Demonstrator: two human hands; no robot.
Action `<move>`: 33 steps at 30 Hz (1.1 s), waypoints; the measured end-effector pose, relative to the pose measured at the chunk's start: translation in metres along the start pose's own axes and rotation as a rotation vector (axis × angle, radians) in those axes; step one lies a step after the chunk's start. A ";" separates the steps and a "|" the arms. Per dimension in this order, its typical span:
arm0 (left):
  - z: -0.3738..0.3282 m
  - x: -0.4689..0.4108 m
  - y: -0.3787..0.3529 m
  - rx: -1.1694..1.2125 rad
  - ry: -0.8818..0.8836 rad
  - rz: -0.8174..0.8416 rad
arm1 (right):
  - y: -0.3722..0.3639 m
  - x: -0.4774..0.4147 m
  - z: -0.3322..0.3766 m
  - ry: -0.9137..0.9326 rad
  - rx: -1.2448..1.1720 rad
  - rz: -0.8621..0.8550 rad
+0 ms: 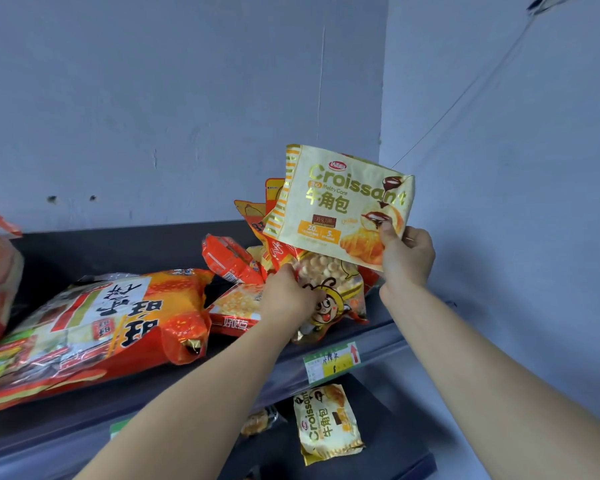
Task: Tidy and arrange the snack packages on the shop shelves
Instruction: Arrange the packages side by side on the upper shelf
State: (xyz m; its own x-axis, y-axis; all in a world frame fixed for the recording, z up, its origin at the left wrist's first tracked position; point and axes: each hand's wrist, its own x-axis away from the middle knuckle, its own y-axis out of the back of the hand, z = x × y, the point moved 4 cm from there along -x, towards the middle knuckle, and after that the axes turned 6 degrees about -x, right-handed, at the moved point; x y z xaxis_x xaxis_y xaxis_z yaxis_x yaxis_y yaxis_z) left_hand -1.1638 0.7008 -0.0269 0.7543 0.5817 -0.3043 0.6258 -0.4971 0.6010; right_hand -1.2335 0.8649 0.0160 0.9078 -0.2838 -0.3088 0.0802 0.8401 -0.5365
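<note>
My right hand (407, 259) pinches the lower right corner of a cream and gold croissant package (333, 206), held up in the air above the top shelf (118, 251). Lower down, my left hand (288, 297) grips a clear bag of small round biscuits with a cartoon bee (329, 289), standing near the shelf's right end. Behind that bag lean several orange and red packets (253, 220). A large orange rice-cracker bag (94, 323) lies flat on the left of the shelf.
A red snack pack (231, 258) and a flat corn-snack pack (236, 306) lie between the big bag and my left hand. Another croissant package (326, 424) lies on the lower shelf (406, 455). A price tag (331, 362) marks the shelf edge. Walls close the back and right.
</note>
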 end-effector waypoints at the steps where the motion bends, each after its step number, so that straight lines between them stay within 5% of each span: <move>1: 0.002 -0.003 -0.001 -0.042 -0.028 -0.039 | 0.001 -0.002 -0.002 -0.009 -0.001 0.004; 6: 0.009 -0.018 0.000 -0.052 0.034 0.042 | 0.004 -0.008 -0.010 -0.037 0.002 0.020; 14: 0.018 -0.012 0.020 -0.410 0.044 0.102 | -0.019 0.004 -0.008 -0.035 0.031 0.113; 18: 0.013 -0.018 0.056 -0.474 0.029 0.216 | -0.041 0.020 -0.001 0.047 0.069 0.191; 22: 0.011 -0.013 0.117 -0.781 -0.024 0.244 | -0.063 0.037 -0.001 0.027 0.050 0.237; 26: 0.085 -0.017 0.191 -0.972 0.212 0.186 | -0.078 0.053 -0.008 0.017 0.075 0.291; 33: 0.158 0.012 0.222 -0.572 0.515 0.284 | -0.099 0.083 -0.019 0.070 0.172 0.370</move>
State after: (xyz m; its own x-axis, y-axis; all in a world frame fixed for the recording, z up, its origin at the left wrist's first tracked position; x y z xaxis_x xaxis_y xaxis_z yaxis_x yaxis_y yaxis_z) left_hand -0.9848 0.4955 -0.0135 0.5959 0.7750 0.2101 0.1216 -0.3457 0.9304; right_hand -1.1738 0.7487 0.0284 0.8583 0.0263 -0.5125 -0.1736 0.9547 -0.2418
